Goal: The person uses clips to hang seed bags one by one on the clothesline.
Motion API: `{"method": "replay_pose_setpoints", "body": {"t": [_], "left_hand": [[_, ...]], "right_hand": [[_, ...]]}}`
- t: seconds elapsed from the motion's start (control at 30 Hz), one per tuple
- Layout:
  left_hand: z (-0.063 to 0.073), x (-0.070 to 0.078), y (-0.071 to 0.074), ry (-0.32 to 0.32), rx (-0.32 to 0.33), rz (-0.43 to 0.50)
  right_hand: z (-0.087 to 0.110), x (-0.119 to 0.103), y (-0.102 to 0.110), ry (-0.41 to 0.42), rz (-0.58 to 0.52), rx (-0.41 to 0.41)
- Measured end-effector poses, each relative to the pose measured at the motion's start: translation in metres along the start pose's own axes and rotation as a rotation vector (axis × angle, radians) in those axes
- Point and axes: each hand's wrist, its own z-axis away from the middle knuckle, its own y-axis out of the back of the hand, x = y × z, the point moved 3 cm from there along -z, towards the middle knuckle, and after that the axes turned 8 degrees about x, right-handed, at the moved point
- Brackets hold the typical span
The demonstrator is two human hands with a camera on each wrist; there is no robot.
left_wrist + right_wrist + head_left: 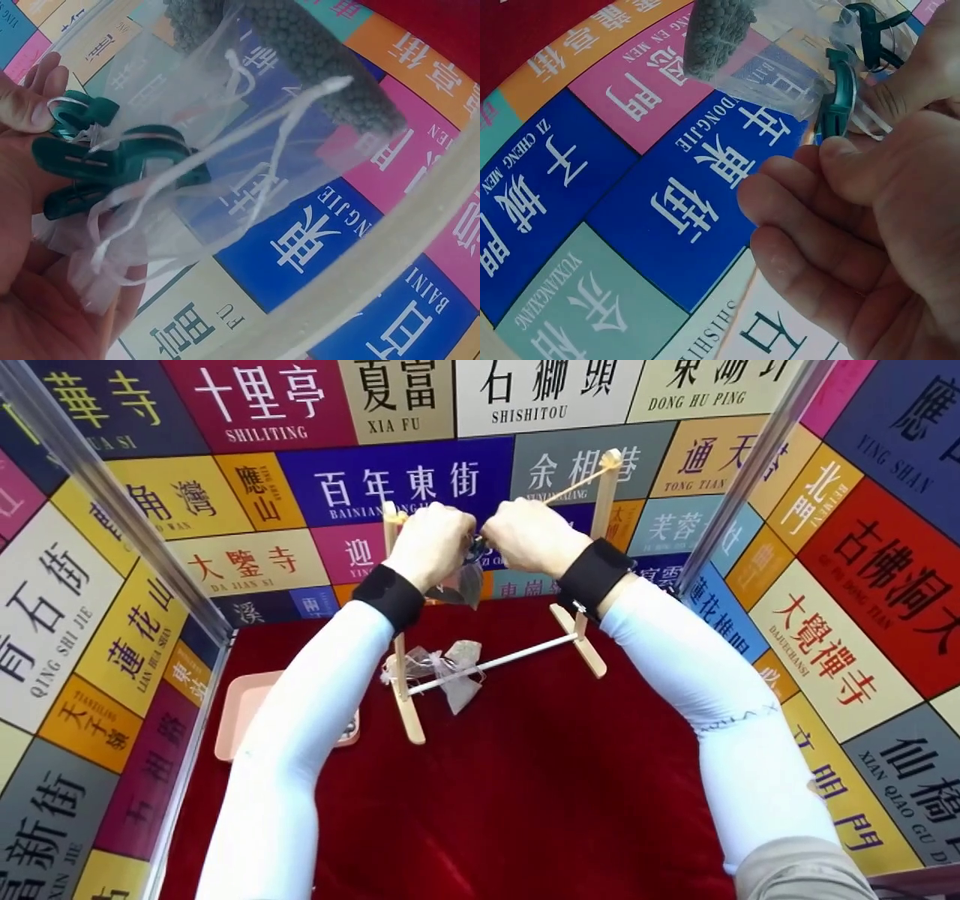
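Working at twelve o'clock, just above the middle of the head view: two bare hands, close together, at the upper part of a wooden stand (604,506). Left hand (431,544) at eleven, right hand (536,536) at one, black wristbands (596,574) and white sleeves (716,709) behind them. Grey-beaded mesh pouch (469,585) hangs between and below the hands at twelve, beads (300,45) gathered at its far end, white drawstrings (281,135) trailing loose over the gauze. Left fingers curl round the pouch's bunched neck; cannot tell whether they also squeeze the larger green clip (127,169) lying across it, its handles toward the palm. Right thumb and forefinger pinch a second green clip (838,94), other fingers loosely bent. Tan cord (574,495) slants from the stand's right post top, at one to two o'clock, down to the right hand. Stand's right foot (577,641) sits at three, left foot (409,716) at seven, a white rod (506,660) joining them low down near six. Pale gauze bundle (457,682) lies by the rod's left end, between seven and eight; number of pouches in it unclear. Pink tray (236,709) at eight to nine, partly behind the left sleeve, small items at its right end too hidden to name. Red velvet cloth (525,795) beneath; place-name panels (397,484) behind and on both sides.
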Motion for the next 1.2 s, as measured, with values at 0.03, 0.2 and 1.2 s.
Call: {"method": "replay_pose_setpoints", "body": {"t": [0.03, 0.2, 1.2], "left_hand": [[0.001, 0.0, 0.0, -0.004, 0.002, -0.001], [0.006, 0.005, 0.0, -0.03, -0.017, -0.025], [0.211, -0.124, -0.038, 0.341, 0.41, 0.179]], "right_hand": [[0.002, 0.001, -0.001, -0.005, -0.006, 0.006], [0.014, 0.005, -0.009, -0.034, -0.022, 0.069], [0.148, 0.046, -0.102, -0.409, -0.14, 0.242]]}}
